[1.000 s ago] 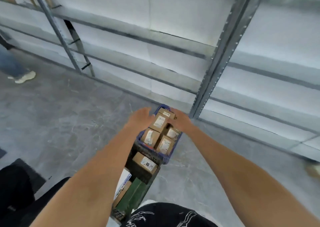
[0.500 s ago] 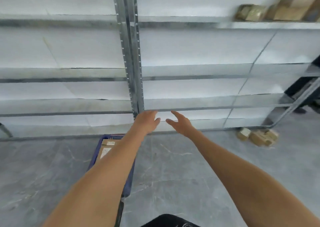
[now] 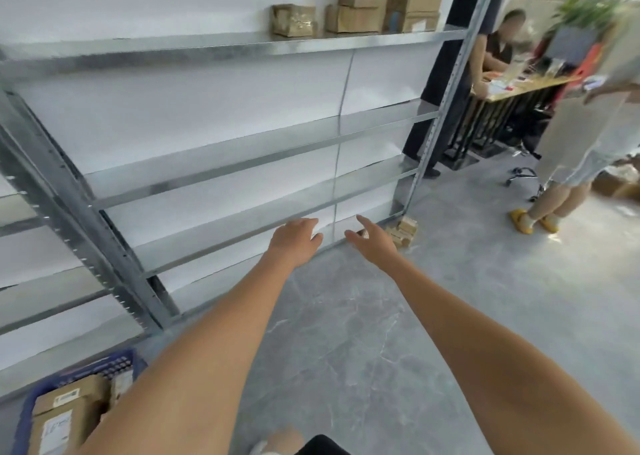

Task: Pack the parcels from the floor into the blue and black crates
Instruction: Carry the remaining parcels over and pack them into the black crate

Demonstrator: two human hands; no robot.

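Both hands empty. Left hand (image 3: pixel 294 238) out in front, fingers loosely curled down, holding nothing. Right hand (image 3: pixel 374 239) beside it, fingers spread and relaxed, also holding nothing. Both hover in mid-air above the floor (image 3: pixel 398 333), arms stretched forward, not touching anything.

Blue crate (image 3: pixel 83 375) sits at lower left, partly cut off by the frame edge, with brown labelled parcels in crate (image 3: pixel 65 416) already inside; looks fairly full. Black crate not in view. Remaining parcels on floor (image 3: pixel 403 231) lie in a small pile at the foot of the metal shelving (image 3: pixel 242 156), by its right upright, just past the right hand in the picture but probably well apart from it in depth. More cardboard boxes (image 3: pixel 360 7) on the top shelf, likely not part of the task.

Likely step: going over to fetch the floor pile.

Risks: pile sits tight against the shelf upright and bottom rail, so a fast reach could knock knuckles on metal or shove parcels under the shelf. Small boxes stacked loose; grabbing several at once could drop one. A standing person (image 3: pixel 571 163) and others at a desk (image 3: pixel 526 85) are close on the right, so collision is possible. Blue crate near full, so overfilling could spill parcels.
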